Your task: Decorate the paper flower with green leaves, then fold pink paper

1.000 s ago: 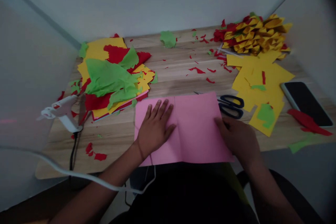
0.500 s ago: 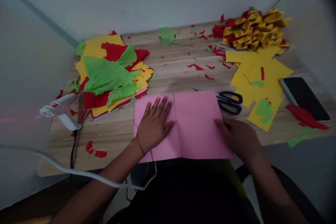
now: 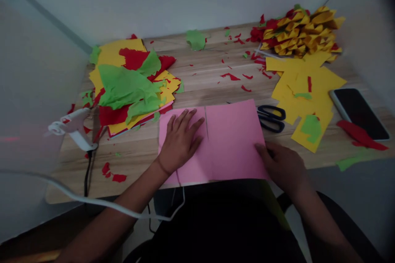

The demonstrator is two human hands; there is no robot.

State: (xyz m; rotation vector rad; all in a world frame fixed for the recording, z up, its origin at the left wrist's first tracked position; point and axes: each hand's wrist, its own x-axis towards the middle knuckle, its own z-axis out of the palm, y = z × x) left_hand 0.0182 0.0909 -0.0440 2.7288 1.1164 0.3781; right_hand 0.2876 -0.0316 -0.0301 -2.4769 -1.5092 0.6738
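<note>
Pink sheet [image 3: 236,139], lower centre: top-edge split now longer, so only part separated; left hand [image 3: 180,139] flat, fingers spread, right hand [image 3: 282,165] pinching right edge

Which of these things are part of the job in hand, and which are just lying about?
In use:
pink paper
left hand, flat on it
right hand, holding its edge

Lying about, it seems:
scissors
glue gun
phone
green paper
</note>
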